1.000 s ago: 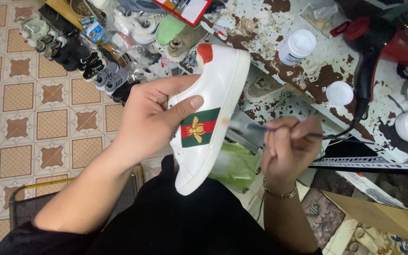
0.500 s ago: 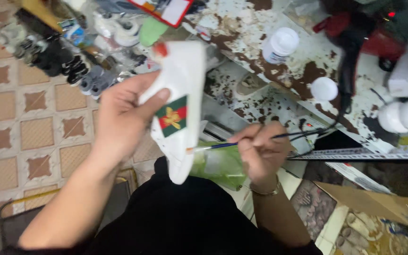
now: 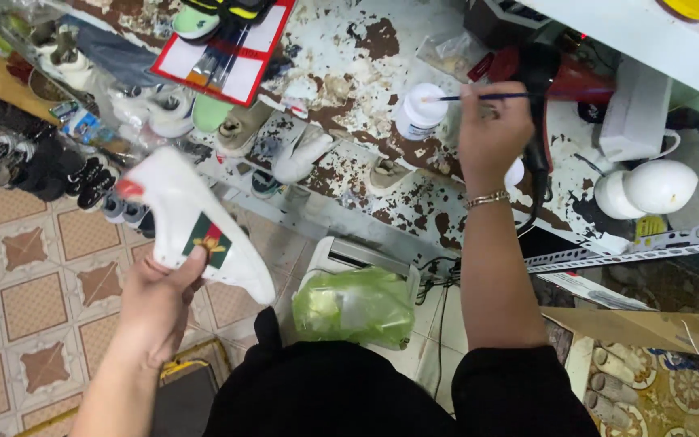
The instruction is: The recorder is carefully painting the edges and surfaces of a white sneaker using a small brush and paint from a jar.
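Head view: left hand (image 3: 155,303) grips white sneaker (image 3: 196,226); right hand (image 3: 491,133) pinches brush (image 3: 479,97) over white jar (image 3: 420,111).

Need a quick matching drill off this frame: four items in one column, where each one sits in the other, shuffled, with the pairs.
Items:
1. white sneaker
2. thin paintbrush
3. small white jar
4. green plastic bag

Places:
A. on the paint-stained worktable, at the brush tip
B. in the right hand
C. in a white bin on the floor, between the arms
D. in the left hand, over the tiled floor

Pairs: 1-D, 2-B, 3-A, 4-C
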